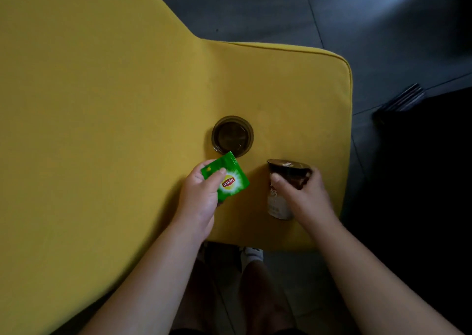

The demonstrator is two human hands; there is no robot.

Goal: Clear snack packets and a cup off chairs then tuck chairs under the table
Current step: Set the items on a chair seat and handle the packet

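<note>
Over the yellow chair seat [127, 105], the left hand [198, 202] pinches a green Lipton packet [231, 179]; the right hand [304, 194] grips a brown cup [279, 202]. A round lid [232, 136] lies just beyond them.

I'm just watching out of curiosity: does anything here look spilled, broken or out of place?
Nothing looks spilled. The oddity is where things are: a round dark lid lies flat on the yellow chair seat. The left hand holds a green tea packet; the right hand grips a cup whose foil top is peeled up.
</note>
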